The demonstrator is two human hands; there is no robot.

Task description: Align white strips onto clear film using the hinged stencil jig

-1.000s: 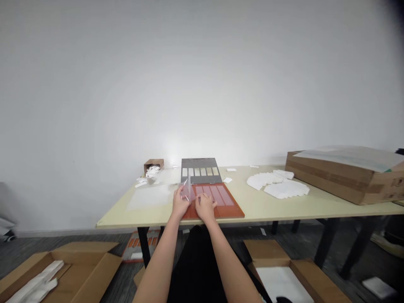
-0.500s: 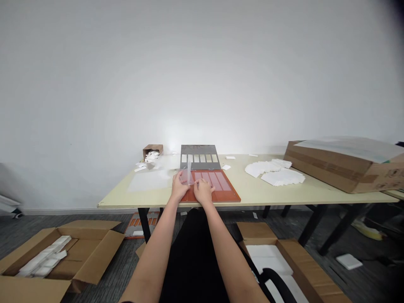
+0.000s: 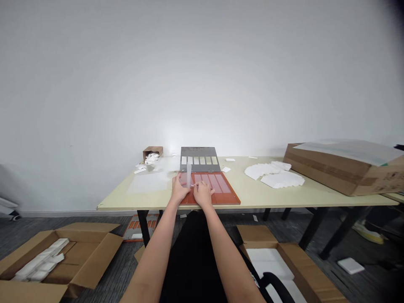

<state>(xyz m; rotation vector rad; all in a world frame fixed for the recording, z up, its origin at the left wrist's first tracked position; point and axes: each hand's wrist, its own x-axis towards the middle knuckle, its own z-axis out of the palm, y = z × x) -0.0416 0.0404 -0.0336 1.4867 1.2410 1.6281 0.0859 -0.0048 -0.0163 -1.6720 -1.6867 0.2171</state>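
I see my left hand (image 3: 179, 189) and right hand (image 3: 203, 193) close together, with a thin see-through strip (image 3: 189, 173) standing up between them. The left hand's fingers are bent, with its thumb apart from them; I cannot tell if they pinch the strip. The right hand's fingers curl down, their tips by the strip's foot. I cannot tell if they pinch anything.

Both hands are over a flat red tray (image 3: 227, 198). Its near edge is under my wrists, just inside the near edge of the yellow tabletop (image 3: 249, 192), so there is little room on my side. Its right edge is a bit past my right hand, and pale strips (image 3: 217, 183) lie on it there. Just beyond both hands, a grey panel (image 3: 198, 150) sits at the tray's far edge, so that way is tight.

To the right of my right hand, a wide piece of tabletop gives me room before the fan of white cards (image 3: 282, 179). Farther right is a big brown box (image 3: 328, 172). Left of my left hand, a thin white sheet (image 3: 147, 182) lies flat.
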